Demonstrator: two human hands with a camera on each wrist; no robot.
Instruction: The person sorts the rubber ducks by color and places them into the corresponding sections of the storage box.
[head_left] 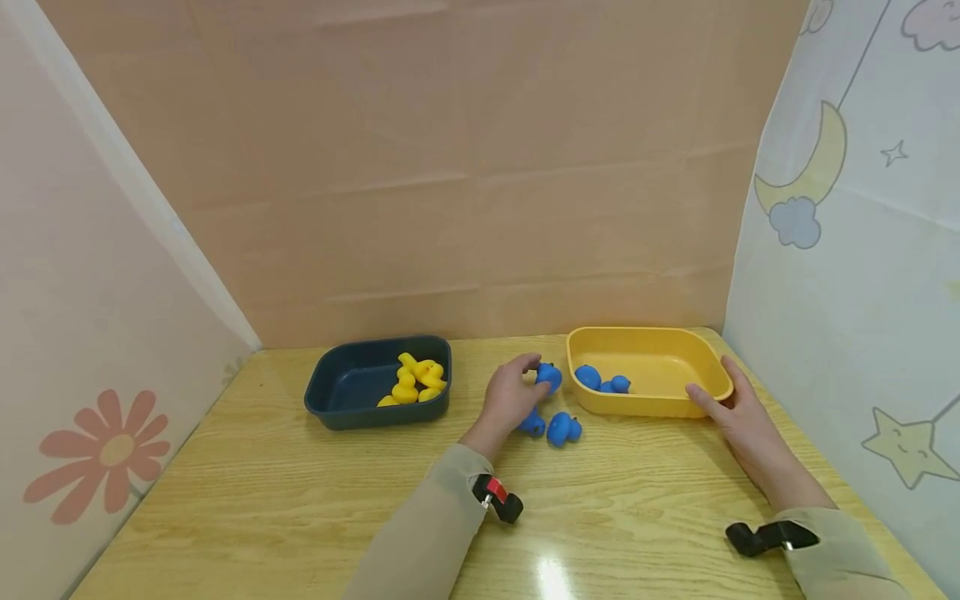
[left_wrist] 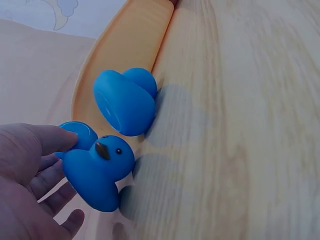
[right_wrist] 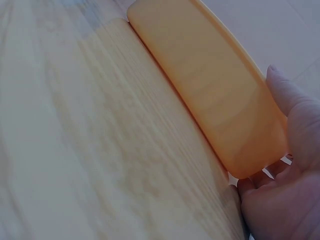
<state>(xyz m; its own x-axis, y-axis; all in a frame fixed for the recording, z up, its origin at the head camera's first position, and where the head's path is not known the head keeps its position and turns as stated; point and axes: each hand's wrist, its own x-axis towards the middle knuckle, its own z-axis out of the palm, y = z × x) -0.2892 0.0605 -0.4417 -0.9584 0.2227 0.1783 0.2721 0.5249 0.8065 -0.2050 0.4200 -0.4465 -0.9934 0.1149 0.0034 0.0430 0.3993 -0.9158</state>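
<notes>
My left hand (head_left: 512, 393) holds a blue rubber duck (head_left: 550, 377) between thumb and fingers, just left of the yellow bin (head_left: 626, 403). In the left wrist view the thumb lies against that duck (left_wrist: 79, 134), mostly hidden behind a nearer blue duck (left_wrist: 95, 175). Two more blue ducks lie on the table by the hand: one (head_left: 532, 423) partly covered by it, another (head_left: 561, 429) in front of the bin. My right hand (head_left: 750, 425) grips the bin's right end, thumb at the front rim and fingers around the side. Blue ducks (head_left: 588, 377) sit in the bin's left part.
A dark blue bin (head_left: 337, 417) at the left back of the wooden table (head_left: 300, 500) holds several yellow ducks (head_left: 405, 388). A brown sheet (head_left: 465, 167) stands behind, with printed sheets on both sides.
</notes>
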